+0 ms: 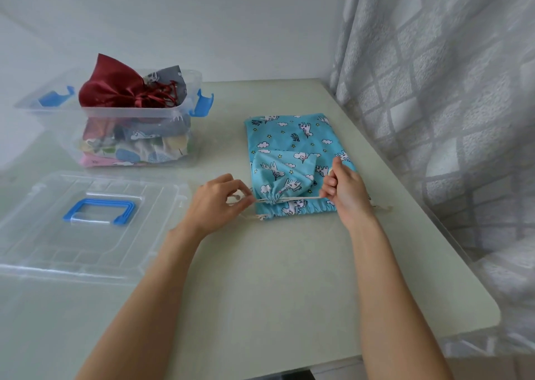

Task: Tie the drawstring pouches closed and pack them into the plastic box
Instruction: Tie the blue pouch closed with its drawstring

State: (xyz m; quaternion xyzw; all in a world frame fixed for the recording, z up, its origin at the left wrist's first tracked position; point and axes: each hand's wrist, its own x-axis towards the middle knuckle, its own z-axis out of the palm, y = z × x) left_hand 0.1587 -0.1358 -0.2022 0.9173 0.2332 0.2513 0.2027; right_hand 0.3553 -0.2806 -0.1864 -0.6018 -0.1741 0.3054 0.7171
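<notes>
A small blue pouch (279,177) lies on top of a larger blue pouch (292,139) at the right of the table (283,264), its neck gathered tight. The left hand (215,203) and right hand (344,190) each pinch an end of the cream drawstring (298,199) — stretched taut between them. At far left stands the plastic box (121,131), holding a red pouch (113,86) — its lid (84,223) lies near it.

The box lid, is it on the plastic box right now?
No, the lid lies flat on the table in front of the open plastic box.
</notes>
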